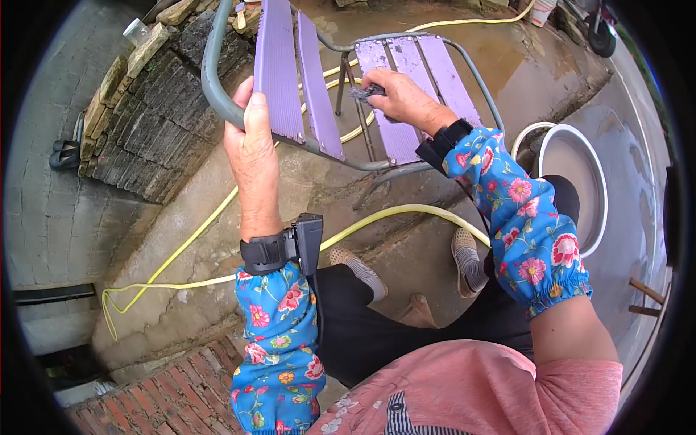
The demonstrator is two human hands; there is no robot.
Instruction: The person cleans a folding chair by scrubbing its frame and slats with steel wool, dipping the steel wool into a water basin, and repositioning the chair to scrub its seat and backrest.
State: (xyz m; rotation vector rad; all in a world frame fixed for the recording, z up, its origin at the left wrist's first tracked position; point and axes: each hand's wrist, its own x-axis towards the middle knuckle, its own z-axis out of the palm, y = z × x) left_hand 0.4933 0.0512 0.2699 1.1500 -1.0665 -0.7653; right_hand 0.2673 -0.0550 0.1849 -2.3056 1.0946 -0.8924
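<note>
A chair with a grey tubular metal frame and purple slats (276, 69) stands in front of me, its backrest at the left and its seat (453, 80) at the right. My left hand (251, 148) is closed around the frame at the backrest's near corner, thumb on the purple slat. My right hand (407, 103) is closed on a dark grey, stringy scouring pad (366, 93), held at the seat's backrest-side edge. Dark wet patches show on the seat slats. Part of the pad is hidden under the fingers.
A yellow hose (406, 209) winds over the wet concrete, under the chair and past my feet. To the right is a white-rimmed basin (603, 196). A low stone wall (145, 119) stands at the left, with dark slippers (65, 155) beside it. A wheel (601, 38) shows at upper right.
</note>
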